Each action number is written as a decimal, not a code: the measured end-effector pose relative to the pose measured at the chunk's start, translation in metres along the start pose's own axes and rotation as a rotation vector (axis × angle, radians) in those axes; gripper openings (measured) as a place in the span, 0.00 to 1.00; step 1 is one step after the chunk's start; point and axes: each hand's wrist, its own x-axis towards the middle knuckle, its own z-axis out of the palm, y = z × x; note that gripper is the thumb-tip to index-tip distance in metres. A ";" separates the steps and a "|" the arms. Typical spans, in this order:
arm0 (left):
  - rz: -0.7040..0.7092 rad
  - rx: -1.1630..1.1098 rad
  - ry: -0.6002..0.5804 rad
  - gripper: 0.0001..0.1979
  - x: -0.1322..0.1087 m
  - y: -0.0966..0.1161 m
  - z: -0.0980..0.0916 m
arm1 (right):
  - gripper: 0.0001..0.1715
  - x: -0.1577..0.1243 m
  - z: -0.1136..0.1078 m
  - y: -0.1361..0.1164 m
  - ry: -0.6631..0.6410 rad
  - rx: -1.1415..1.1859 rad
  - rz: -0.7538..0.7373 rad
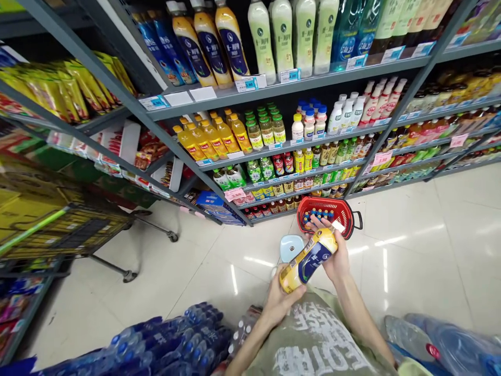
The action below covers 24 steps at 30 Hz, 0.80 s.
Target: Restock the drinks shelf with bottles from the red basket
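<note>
Far to the left of the red basket (pixel 346 209) stands a cart (pixel 86 232); nearer the person, also left of the basket, are blue packs (pixel 176 339) of bottles. Above and left of the basket, orange bottles (pixel 235 42) line an upper shelf (pixel 324 78). The person's left hand (pixel 279 292), on the near left side of the basket, is closed round the base of a juice bottle (pixel 309 261). A pale blue object (pixel 291 248) sits on the floor just left of the basket. The juice bottle is held tilted, overlapping the basket's near edge in view. The right hand (pixel 336 256) grips its upper end, some fingers spread behind. Large clear bottles (pixel 450 339) lie right of the basket, nearer the person.
</note>
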 end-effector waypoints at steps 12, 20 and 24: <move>-0.086 0.257 -0.036 0.35 0.022 -0.040 0.022 | 0.29 -0.031 -0.049 -0.023 0.225 -0.854 -0.279; -0.130 0.120 0.051 0.40 0.003 -0.033 0.024 | 0.27 -0.004 -0.013 -0.028 -0.129 -0.994 -0.210; -0.088 -0.092 0.129 0.44 -0.002 -0.040 0.007 | 0.25 0.010 0.017 -0.017 -0.476 -0.982 -0.021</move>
